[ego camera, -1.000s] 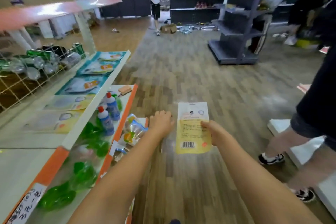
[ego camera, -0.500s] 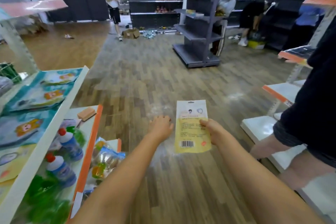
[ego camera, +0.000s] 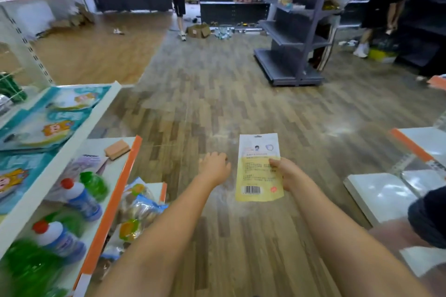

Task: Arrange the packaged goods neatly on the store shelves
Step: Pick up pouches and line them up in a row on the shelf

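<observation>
My right hand [ego camera: 286,173] pinches a yellow packet [ego camera: 259,167] by its right edge, holding it upright over the floor. My left hand [ego camera: 214,167] hangs just left of the packet, fingers loosely curled, holding nothing. Further left of that hand, the shelf [ego camera: 113,196] carries blue bottles [ego camera: 80,198] and bagged goods [ego camera: 137,210].

Bright, even indoor light fills the store, with pale glare patches on the wooden floor [ego camera: 241,103] and a sheen on the white shelf boards [ego camera: 376,195] at right. Wide-angle distortion bends the edges. Motion blur smears the green bottles [ego camera: 29,265] at lower left; the centre stays fairly sharp
</observation>
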Tool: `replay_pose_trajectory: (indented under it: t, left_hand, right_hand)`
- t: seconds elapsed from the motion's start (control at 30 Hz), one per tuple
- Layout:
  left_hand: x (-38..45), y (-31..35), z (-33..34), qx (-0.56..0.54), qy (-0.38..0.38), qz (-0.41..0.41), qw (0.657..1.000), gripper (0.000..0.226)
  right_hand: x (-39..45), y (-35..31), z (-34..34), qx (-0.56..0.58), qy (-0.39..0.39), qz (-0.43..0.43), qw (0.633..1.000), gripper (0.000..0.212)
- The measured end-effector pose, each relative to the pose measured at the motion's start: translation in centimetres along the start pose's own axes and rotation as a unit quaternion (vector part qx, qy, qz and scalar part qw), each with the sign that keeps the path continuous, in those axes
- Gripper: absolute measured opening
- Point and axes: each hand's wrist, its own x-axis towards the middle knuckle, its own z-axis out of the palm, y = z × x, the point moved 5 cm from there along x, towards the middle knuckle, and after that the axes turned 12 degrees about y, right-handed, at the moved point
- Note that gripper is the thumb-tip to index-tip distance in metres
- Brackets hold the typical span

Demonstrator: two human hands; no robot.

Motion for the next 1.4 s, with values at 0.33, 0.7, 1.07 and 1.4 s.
replay_pose_trajectory:
  t: [0.33,0.7,1.07,1.4]
  left_hand:
    - [7.0,-3.5,-2.6,0.011,0.065,-0.124,0.990,0.039]
    - [5.4,-15.4,-4.3,0.033,0.065,-0.254,0.964,0.037]
    - [4.8,-26.6,-10.2,0.043,0.151,-0.310,0.938,0.037]
    - [-1.2,-33.5,-13.6,0.059,0.186,-0.406,0.893,0.034]
  right_hand:
    - [9.5,-6.5,8.5,-0.057,-0.118,-0.019,0.991,0.030]
    - [9.3,-4.0,24.2,-0.125,-0.231,0.015,0.965,0.030]
    - [4.4,-6.8,38.8,-0.169,-0.291,-0.031,0.941,0.018]
    - [-2.5,-4.1,49.0,-0.222,-0.380,-0.019,0.898,0.019]
